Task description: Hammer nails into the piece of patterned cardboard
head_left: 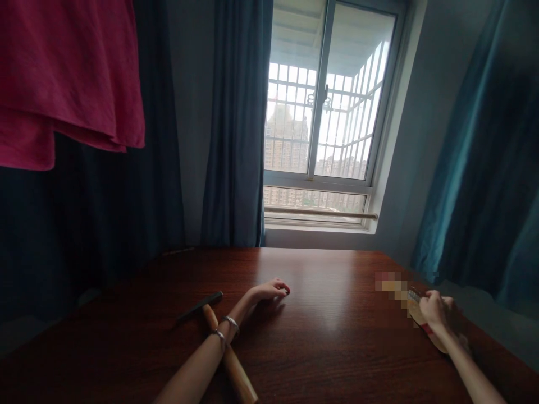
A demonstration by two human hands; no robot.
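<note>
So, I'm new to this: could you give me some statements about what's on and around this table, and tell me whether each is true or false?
1. A hammer lies on the table. True.
2. The left hand grips the hammer. False: no object shows in it, and the left forearm crosses over the handle.
3. There are silvery bangles by the left wrist. True.
4. The right hand is at the middle of the table. False: it is near the right edge, fingers curled at a partly pixelated item.
5. A pink cloth hangs at the upper left. True.
6. Curtains fully cover the window. False: they hang off to its sides.
</note>
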